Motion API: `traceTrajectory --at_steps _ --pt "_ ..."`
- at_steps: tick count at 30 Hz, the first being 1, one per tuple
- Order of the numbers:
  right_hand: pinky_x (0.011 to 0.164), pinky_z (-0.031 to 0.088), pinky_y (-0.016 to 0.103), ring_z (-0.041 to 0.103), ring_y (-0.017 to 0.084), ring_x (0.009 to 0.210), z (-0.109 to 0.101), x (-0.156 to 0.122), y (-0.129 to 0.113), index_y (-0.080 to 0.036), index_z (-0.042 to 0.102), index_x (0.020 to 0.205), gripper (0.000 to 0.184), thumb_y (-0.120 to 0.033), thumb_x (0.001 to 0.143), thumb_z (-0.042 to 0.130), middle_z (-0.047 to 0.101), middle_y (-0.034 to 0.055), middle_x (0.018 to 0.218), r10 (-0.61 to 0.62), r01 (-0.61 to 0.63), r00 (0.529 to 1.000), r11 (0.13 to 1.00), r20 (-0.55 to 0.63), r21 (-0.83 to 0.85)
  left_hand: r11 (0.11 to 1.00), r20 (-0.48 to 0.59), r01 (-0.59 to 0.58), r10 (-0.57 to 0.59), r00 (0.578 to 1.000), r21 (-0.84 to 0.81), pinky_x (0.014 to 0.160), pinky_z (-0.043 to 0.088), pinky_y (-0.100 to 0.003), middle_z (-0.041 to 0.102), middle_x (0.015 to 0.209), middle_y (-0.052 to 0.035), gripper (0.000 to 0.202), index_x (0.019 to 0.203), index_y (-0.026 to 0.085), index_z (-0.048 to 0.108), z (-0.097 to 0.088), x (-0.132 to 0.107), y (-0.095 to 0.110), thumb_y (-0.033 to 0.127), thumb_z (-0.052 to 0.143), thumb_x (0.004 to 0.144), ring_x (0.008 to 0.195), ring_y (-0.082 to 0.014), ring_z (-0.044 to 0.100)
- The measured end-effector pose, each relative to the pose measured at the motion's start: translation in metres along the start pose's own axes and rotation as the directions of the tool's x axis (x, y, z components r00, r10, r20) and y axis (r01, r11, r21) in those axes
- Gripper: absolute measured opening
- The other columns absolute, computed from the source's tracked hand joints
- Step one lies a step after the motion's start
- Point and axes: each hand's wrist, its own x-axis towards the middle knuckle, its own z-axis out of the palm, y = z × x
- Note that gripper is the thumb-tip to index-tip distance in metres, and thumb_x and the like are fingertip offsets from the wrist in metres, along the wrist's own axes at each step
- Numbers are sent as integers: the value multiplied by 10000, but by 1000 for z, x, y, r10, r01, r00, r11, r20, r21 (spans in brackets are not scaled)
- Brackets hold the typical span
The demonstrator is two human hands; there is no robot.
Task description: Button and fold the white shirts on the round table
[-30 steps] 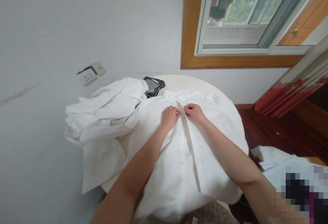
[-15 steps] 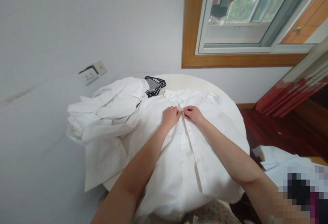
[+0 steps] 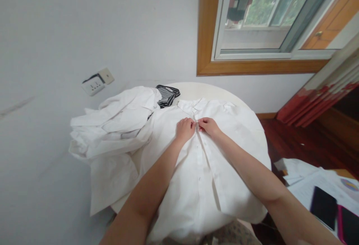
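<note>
A white button-up shirt lies spread on a round white table, its collar toward the wall. Below the collar, my left hand is closed on the shirt's front edge. Just to its right, my right hand pinches the other side of the front placket. The fingertips of both hands nearly meet at the upper part of the opening; a button between them is too small to make out. Further down, the two front edges lie apart, with a narrow dark gap between them.
A heap of white clothes lies on the table's left side, with a black striped garment behind it. The table's rim is near the wall and a wood-framed window. Papers and a dark phone are at lower right.
My hands stay at the same part of the placket, with the right fingers slightly shifted. The whole view has moved a little, and the phones at lower right now show clearly.
</note>
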Motion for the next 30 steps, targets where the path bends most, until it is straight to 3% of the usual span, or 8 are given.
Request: traceTrajectory --at_steps 13,22,30 --pt "509 492 192 563 85 449 -4 -5 -9 -158 617 737 14 -151 749 615 612 -45 544 6 -4 996 1000 84 -25 1000 -15 -17 17 1000 -17 844 416 -323 656 942 -49 168 894 211 624 2 2 -2 272 471 923 942 -198 588" --pt "576 558 226 635 119 529 -4 -11 -13 -160 605 737 63 -100 752 611 646 -21 569 30 -35 995 998 99 51 1000 59 11 -10 998 -18 895 409 -344 664 998 -42 180 890 229 648 5 8 -3 297 483 918 997 -210 571" --pt "516 554 213 632 122 494 -1 -6 -10 -166 598 722 124 -51 764 581 627 -23 531 67 -67 997 998 33 8 999 63 15 -12 998 -45 891 417 -341 677 972 -38 191 872 232 670 2 8 -3 313 500 903 967 -208 582"
